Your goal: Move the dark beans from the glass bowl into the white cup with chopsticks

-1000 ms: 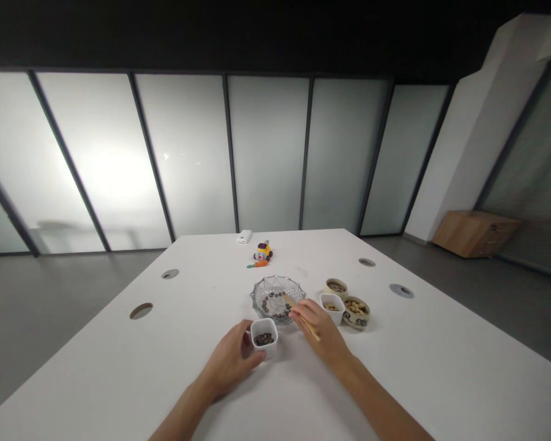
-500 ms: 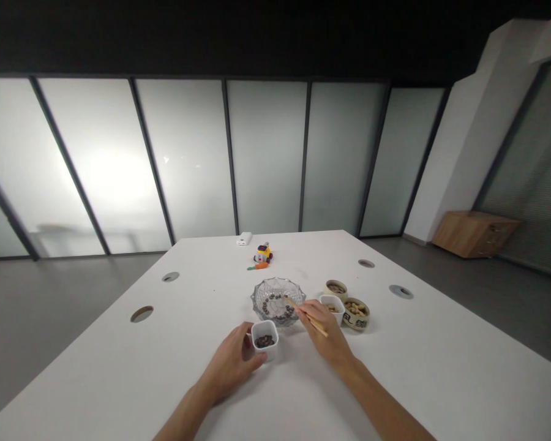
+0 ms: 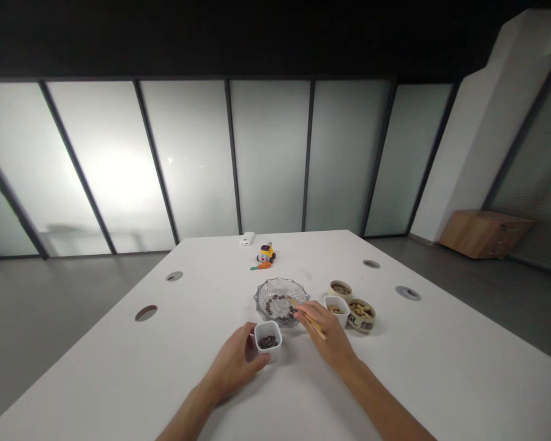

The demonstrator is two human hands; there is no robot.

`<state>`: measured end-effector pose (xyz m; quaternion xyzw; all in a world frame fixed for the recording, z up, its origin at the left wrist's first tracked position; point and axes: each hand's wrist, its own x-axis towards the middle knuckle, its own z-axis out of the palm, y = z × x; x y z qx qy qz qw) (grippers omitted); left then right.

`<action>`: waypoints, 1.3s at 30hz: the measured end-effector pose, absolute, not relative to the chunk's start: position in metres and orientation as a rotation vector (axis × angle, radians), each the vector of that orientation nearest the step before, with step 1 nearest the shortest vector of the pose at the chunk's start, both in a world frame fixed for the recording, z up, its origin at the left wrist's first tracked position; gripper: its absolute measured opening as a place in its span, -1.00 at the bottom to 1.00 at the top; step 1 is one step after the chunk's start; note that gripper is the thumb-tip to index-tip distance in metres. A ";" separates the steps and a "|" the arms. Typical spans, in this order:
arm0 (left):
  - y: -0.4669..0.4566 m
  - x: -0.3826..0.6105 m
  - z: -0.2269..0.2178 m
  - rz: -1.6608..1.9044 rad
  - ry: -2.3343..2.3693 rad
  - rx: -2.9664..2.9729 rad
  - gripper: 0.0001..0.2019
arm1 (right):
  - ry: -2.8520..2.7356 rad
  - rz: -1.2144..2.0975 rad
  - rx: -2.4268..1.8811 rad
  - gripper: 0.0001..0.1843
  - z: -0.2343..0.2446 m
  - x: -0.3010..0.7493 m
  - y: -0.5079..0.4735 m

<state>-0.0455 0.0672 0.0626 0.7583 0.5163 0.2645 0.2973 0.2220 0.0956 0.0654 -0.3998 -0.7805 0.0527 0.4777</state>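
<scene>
Right hand (image 3: 331,342) edged leftward, grip holding chopsticks (image 3: 319,331), tips over glass bowl (image 3: 261,300); left hand (image 3: 234,362) around white cup (image 3: 278,346).

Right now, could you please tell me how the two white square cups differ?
The nearer cup contains dark pieces; the farther cup contains tan pieces. The left hand holds the nearer cup, while no hand holds the farther cup. The nearer cup is in front of the glass bowl; the farther cup is right of it. Both are white and squarish.
</scene>
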 end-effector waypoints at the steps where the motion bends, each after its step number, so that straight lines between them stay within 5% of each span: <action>1: 0.067 -0.046 0.063 0.705 1.366 2.019 -0.60 | -1.911 0.131 -0.976 -0.69 0.065 0.222 0.096; 39: 0.065 -0.045 0.067 0.688 1.391 2.025 -0.63 | -1.674 0.260 -0.900 -0.61 0.058 0.220 0.101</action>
